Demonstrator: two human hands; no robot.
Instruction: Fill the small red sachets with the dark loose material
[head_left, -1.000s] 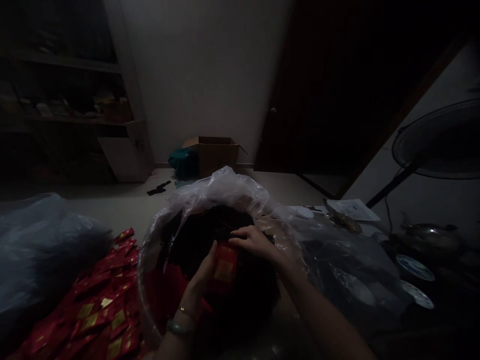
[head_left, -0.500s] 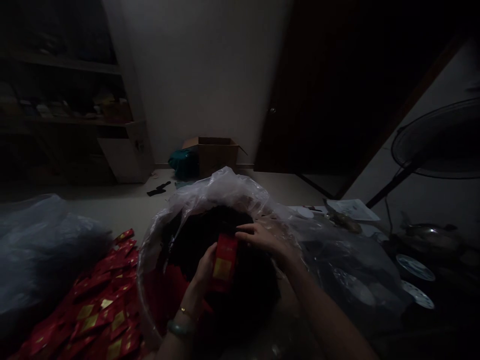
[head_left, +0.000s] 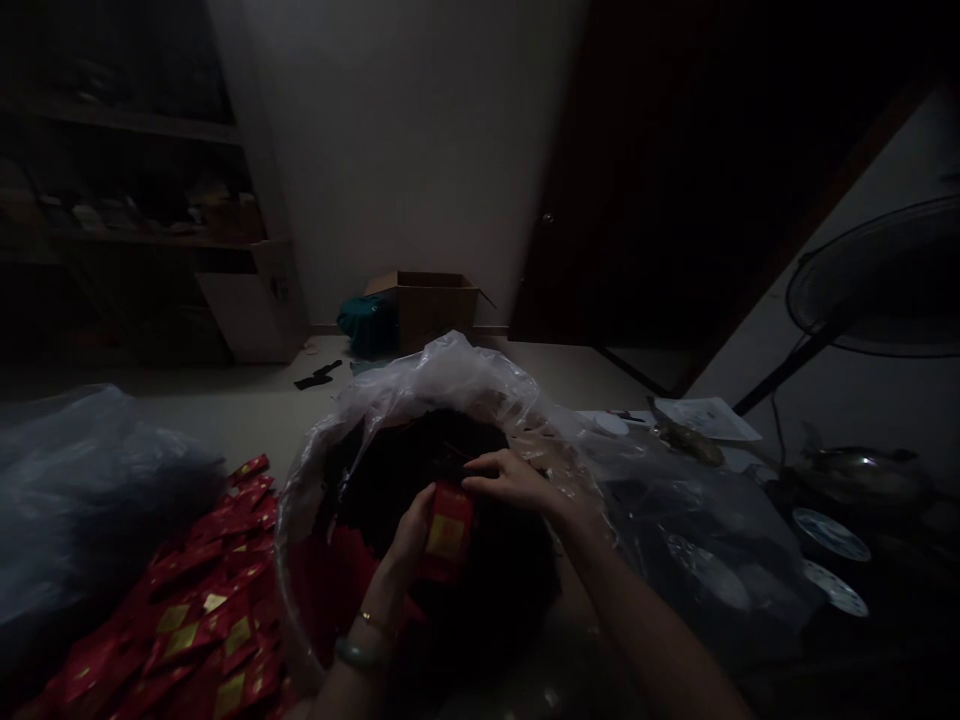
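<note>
A small red packet (head_left: 450, 530) with a gold label is upright in my left hand (head_left: 409, 535), whose fingers are closed round its left side. At the packet's top edge is my right hand (head_left: 514, 482), fingers bent and drawn together. A dark clump shows by those fingertips, too dim to make out. Both hands are over a wide round tub (head_left: 289, 540) lined with clear plastic (head_left: 465, 370). Dark loose material (head_left: 405, 440) fills much of it. Something red (head_left: 334, 575) lies inside at the left.
Many red packets (head_left: 202, 620) are heaped left of the tub, beside a big plastic bag (head_left: 90, 490). An open cardboard box (head_left: 436, 305) stands by the wall. To the right are patterned dishes (head_left: 831, 535), more plastic sheeting (head_left: 705, 520) and a fan (head_left: 885, 280).
My right hand has moved slightly left and down onto the packet's top, its fingers drawing closer together. The left hand and packet have barely shifted.
</note>
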